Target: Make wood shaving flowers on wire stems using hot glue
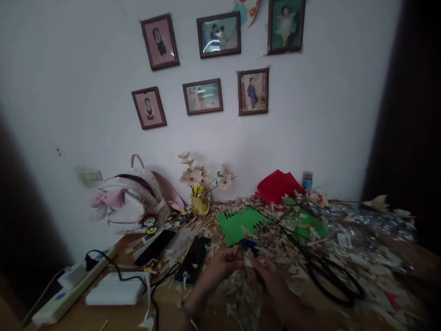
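My left hand (227,262) and my right hand (268,272) are close together above the front of the table, both with fingers pinched. Between them is a small pale papery piece (248,260); its exact kind is too dim to tell. Just beyond the fingertips lies a dark blue crumpled thing (250,247). A heap of pale papery scraps (241,296) sits below my hands. Behind them is a green sheet (237,225) with scraps on it. Black-handled scissors (332,280) rest to the right of my right hand.
Phones (193,260), a white box-shaped device (115,288) with cables and a power strip (74,287) are at the left. A yellow vase (200,202) of handmade flowers, a pale backpack (131,197), red sheet (279,186) and clear plastic wrapping (365,225) line the back and right.
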Tool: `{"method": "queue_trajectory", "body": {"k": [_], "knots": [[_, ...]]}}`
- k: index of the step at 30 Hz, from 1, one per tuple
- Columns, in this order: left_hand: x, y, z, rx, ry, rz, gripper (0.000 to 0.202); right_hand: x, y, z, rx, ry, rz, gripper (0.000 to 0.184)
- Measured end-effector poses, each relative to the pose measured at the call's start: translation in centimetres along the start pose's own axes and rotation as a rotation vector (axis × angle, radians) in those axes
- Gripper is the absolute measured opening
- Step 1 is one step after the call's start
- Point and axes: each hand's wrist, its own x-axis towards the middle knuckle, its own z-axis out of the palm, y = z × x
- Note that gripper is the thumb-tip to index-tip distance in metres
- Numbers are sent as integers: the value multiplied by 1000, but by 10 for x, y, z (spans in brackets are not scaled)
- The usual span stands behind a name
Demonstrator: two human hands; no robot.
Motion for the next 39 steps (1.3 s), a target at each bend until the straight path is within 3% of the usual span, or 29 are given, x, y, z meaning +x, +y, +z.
{"method": "queue_trajectory", "body": {"k": [5,8,12,18,21,24,32,39], "knots": [[-4,10,3,33,61,38,21,3,7,-1,-76,-42,-64,35],[-7,14,7,23,33,51,18,4,9,-2,-124,-46,-114,29],[-7,14,11,-22,-35,75,25,5,9,-2,-178,-57,-148,29],[-3,9,11,-32,-17,110,34,5,7,-4,-135,-77,-167,30],[-3,6,9,27,-6,88,27,6,6,-6,-161,-105,-166,30],[-4,4,9,87,23,56,17,9,9,-6,-338,-122,-191,31],[-7,2,17,85,55,-27,4,9,22,0,-630,-35,-397,17],[-10,0,22,-86,57,-145,8,1,25,0,-846,-2,-746,18]]}}
